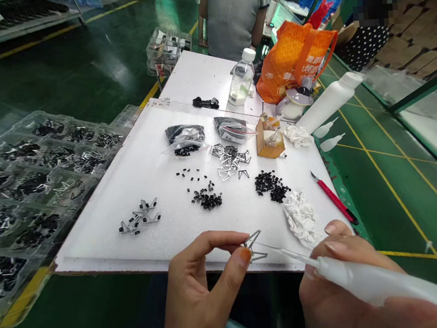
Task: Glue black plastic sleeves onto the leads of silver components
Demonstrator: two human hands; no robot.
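My left hand pinches a small bent metal wire clip between thumb and forefinger, just over the near edge of the white foam board. My right hand is wrapped round a white squeeze bottle whose long thin nozzle points left and touches the clip. On the board lie a group of clips with black parts fitted, piles of small black parts and a heap of bare wire clips.
Crumpled white tissue and a red craft knife lie right of my hands. Clear trays of parts stand on the left. At the back are plastic bags, a water bottle, an orange bag, a large white bottle and a person standing.
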